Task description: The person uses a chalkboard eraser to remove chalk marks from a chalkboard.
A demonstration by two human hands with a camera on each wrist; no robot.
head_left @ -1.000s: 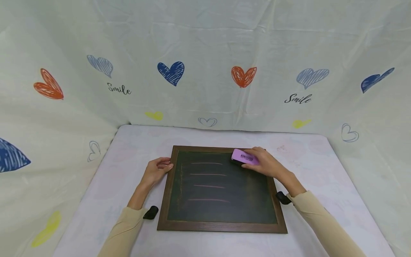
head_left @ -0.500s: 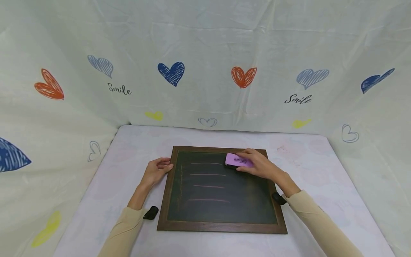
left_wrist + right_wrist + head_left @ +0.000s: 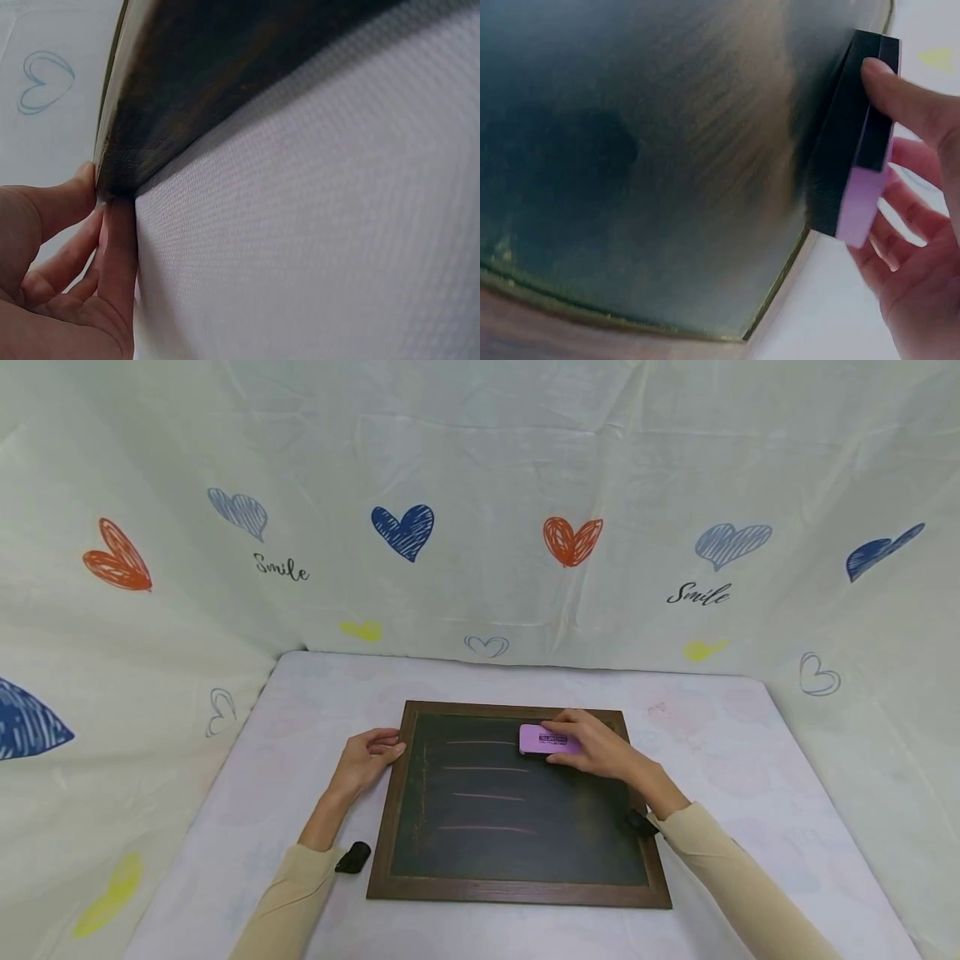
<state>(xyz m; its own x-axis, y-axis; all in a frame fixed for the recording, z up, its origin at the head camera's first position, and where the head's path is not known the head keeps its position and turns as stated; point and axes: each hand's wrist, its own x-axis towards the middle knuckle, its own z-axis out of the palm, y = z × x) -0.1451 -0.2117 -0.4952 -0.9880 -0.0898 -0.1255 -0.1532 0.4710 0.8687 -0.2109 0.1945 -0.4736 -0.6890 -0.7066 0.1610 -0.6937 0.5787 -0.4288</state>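
Observation:
A framed chalkboard (image 3: pixel 510 852) lies on the table, with several thin pinkish lines across its left half. My right hand (image 3: pixel 596 747) grips a purple eraser (image 3: pixel 546 739) on the upper part of the board, its tip over the right end of the top line. In the right wrist view the eraser's black felt (image 3: pixel 836 135) faces the board, thumb on one side and fingers on the other. At the board's left edge, my left hand (image 3: pixel 365 762) pinches the wooden frame (image 3: pixel 397 785). The left wrist view has the thumb on the frame's edge and fingers beneath it (image 3: pixel 116 255).
A pale patterned cloth covers the table (image 3: pixel 750 827). Behind it hangs a light curtain (image 3: pixel 480 468) printed with hearts and "Smile" lettering. A black wrist device (image 3: pixel 353 857) sits at the left cuff, another black device (image 3: pixel 641 823) at the right cuff.
My right hand has slid the eraser left and slightly toward me, from the board's upper right to the end of the top line. The left hand has stayed put.

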